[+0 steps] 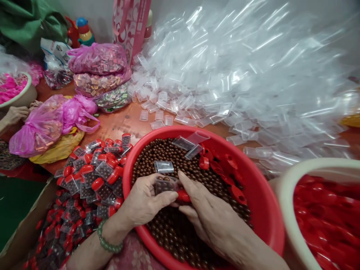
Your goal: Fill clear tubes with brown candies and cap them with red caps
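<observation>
My left hand [146,202] is closed around a small clear plastic case [165,185] with brown balls inside. My right hand [206,206] grips a red plastic cap [183,196] at the right end of that case; fingers hide whether the cap is fully seated. Both hands are over a red basin [267,198] filled with chocolate-brown balls [153,150]. Just beyond my left fingers, an unfilled clear case [164,167] lies on the balls. More clear sleeves [184,143] and several loose red caps [216,167] rest along the basin's far and right sides.
Filled, red-capped cases [97,176] are heaped at left, spilling into a cardboard box [30,221]. Clear sleeves [225,75] pile up behind the basin. A cream tub [287,187] of red caps stands right. Pink bags [98,60] sit back left, near another person's hand [17,114].
</observation>
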